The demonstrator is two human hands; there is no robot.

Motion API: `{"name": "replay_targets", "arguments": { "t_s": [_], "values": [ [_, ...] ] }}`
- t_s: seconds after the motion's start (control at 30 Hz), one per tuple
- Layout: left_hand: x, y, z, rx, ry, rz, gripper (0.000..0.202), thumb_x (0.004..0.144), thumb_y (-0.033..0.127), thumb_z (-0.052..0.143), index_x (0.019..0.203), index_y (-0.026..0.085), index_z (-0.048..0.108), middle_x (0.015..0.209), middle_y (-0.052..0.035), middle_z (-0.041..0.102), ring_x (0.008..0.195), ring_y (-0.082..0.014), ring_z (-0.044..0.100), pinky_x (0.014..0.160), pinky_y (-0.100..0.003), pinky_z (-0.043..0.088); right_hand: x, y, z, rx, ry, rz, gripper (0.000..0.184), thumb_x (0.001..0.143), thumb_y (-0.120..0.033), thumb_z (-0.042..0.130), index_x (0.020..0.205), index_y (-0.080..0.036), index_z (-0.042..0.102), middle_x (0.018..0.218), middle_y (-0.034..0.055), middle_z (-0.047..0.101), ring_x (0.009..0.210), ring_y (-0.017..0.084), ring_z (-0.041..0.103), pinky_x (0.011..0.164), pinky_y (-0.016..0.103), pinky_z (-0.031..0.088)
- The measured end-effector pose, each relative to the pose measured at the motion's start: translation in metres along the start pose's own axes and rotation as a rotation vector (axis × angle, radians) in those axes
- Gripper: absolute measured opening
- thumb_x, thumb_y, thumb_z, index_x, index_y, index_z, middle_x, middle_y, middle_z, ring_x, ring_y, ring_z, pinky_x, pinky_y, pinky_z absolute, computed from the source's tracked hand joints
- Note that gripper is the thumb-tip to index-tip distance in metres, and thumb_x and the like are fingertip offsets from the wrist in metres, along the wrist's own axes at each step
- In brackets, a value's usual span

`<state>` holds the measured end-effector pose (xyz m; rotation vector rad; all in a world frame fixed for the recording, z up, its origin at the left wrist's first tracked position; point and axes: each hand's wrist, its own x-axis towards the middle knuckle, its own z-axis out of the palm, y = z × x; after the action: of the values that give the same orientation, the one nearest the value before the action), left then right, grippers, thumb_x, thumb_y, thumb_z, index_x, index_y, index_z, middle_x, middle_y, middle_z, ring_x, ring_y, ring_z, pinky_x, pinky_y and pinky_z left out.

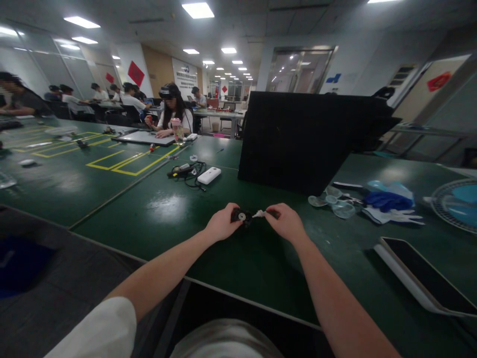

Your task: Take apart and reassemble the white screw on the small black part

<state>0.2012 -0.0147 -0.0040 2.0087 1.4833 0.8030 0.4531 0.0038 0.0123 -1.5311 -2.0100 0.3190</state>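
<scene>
My left hand (221, 222) is closed around a small black part with a white round centre (240, 217), held just above the green table (160, 209). My right hand (286, 222) pinches a small white piece (258, 214) between finger and thumb. The white piece points at the black part and sits right beside it. Both hands are over the table's middle, close in front of me.
A black upright board (298, 139) stands behind my hands. A white power bank (209, 175) and black cables (184, 171) lie to the left. Plastic lids, blue and white gloves (387, 204) and a fan (456, 204) lie right. A tablet (421, 278) rests near right. Other people sit at far tables.
</scene>
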Motion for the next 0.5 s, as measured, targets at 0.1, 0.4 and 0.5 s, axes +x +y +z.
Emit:
{"name": "replay_targets", "arguments": {
  "t_s": [0.1,0.4,0.5],
  "values": [
    [0.003,-0.004,-0.003,0.034,0.047,-0.035,0.042,0.084,0.035,0.064,0.123,0.026,0.050,0.106,-0.0066,0.070,0.091,-0.0232,0.068,0.079,-0.033,0.050,0.002,0.012,0.008,0.060,-0.063,-0.106,0.045,0.081,-0.038,0.067,0.125,-0.029,0.063,0.137,0.0062,0.054,0.128,0.032,0.046,0.107,0.053,0.035],
    [0.005,-0.008,-0.011,0.100,0.067,-0.080,0.044,0.085,0.033,0.063,0.125,0.026,0.047,0.110,-0.0062,0.070,0.098,-0.0239,0.068,0.083,-0.034,0.050,0.007,-0.001,0.013,-0.452,-0.220,-0.145,0.030,0.094,-0.033,0.046,0.112,-0.023,0.068,0.114,0.0133,0.063,0.106,0.030,0.056,0.090,0.050,0.045],
    [0.003,-0.006,-0.011,0.073,0.028,-0.048,0.043,0.086,0.036,0.062,0.125,0.026,0.047,0.109,-0.0052,0.071,0.096,-0.0218,0.068,0.081,-0.032,0.050,0.000,0.011,-0.005,-0.507,-0.195,-0.049,0.026,0.092,-0.034,0.051,0.103,-0.022,0.070,0.107,0.0149,0.062,0.099,0.031,0.057,0.082,0.047,0.048]
  ]
}}
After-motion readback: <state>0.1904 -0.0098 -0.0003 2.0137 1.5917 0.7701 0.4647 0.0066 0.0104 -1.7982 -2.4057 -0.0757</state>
